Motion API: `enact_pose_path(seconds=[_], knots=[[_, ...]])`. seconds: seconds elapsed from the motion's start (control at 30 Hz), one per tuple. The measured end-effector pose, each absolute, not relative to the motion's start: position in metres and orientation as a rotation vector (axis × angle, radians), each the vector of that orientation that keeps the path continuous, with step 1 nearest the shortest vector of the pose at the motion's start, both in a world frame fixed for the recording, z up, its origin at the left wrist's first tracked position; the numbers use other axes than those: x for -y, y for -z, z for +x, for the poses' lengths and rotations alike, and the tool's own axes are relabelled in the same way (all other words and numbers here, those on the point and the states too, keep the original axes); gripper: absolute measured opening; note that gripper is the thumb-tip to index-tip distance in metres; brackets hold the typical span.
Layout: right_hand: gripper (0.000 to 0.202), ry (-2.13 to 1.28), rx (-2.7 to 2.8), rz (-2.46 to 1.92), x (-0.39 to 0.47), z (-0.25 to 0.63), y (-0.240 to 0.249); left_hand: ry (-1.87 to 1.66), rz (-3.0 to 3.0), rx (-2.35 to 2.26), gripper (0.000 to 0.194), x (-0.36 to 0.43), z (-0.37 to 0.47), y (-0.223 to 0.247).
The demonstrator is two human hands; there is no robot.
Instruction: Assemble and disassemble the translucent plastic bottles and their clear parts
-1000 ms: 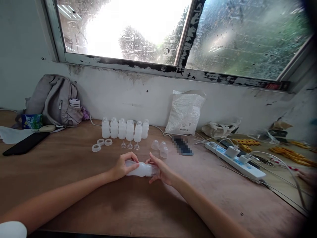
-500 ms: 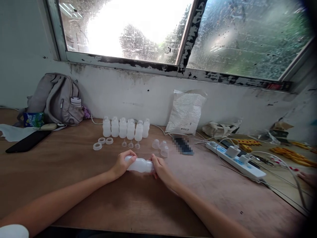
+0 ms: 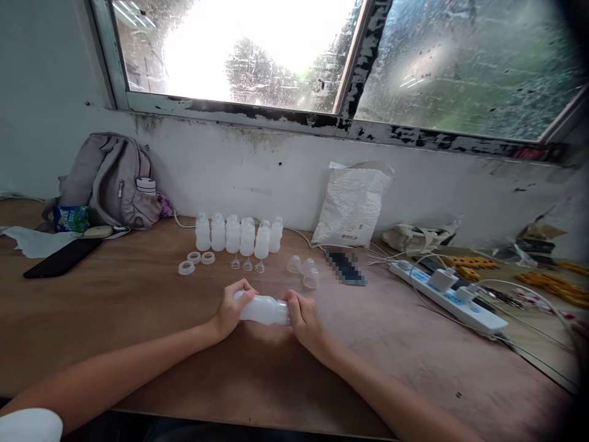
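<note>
A translucent white baby bottle lies sideways between my hands, just above the table. My left hand is wrapped round its base end. My right hand grips the collar end, and its fingers hide the tip. Beyond the hands, several capped baby bottles stand upright in a row. In front of them sit three clear bottle nipples. Three white collar rings lie to the left of these, and three translucent caps to the right.
A grey backpack and a black phone-like slab are at the left. A white plastic mailer leans on the wall, with a blurred-out dark phone before it. The white power strip and its cables run along the right.
The right hand's fingers have shifted their grip round the bottle's collar end. The view has turned slightly, and the bottle stays held in both hands.
</note>
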State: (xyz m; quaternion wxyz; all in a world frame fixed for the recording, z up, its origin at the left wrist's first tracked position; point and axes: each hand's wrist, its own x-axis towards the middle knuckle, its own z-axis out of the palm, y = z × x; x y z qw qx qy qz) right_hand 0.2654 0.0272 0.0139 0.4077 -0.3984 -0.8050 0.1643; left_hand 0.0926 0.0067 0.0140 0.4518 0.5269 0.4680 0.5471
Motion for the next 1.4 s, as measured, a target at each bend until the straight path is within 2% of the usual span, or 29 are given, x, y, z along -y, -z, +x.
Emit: enact_pose_path(seconds=[0.13, 0.33, 0.4, 0.6, 0.73, 0.93, 1.2, 1.4], knots=[[0.037, -0.396, 2.062, -0.930, -0.021, 0.270, -0.012, -1.273, 1.124, -1.173, 0.020, 0.001, 0.100, -0.013], [0.032, -0.489, 2.020, -0.904, -0.019, 0.269, -0.019, -1.425, 1.202, -1.161, 0.021, 0.012, 0.104, -0.017], [0.033, -0.691, 1.946, -0.954, -0.021, 0.267, -0.027, -1.430, 1.199, -1.156, 0.021, 0.009, 0.103, -0.016], [0.038, -1.683, 1.461, -0.882, -0.033, 0.267, -0.043, -1.306, 1.122, -1.154, 0.022, -0.012, 0.098, -0.010], [0.039, -1.896, 1.291, -0.897, -0.038, 0.270, -0.040, -1.299, 1.197, -1.158, 0.024, -0.013, 0.096, -0.010], [0.037, -1.857, 1.210, -0.849, -0.025, 0.261, -0.027, -1.389, 1.484, -1.179, 0.023, 0.003, 0.096, -0.013], [0.034, -1.380, 1.620, -0.669, 0.001, 0.263, -0.025, -1.402, 1.777, -1.130, 0.024, 0.024, 0.090, -0.012], [0.033, -1.237, 1.745, -0.660, 0.007, 0.266, -0.021, -1.432, 1.882, -1.047, 0.023, 0.023, 0.086, -0.005]])
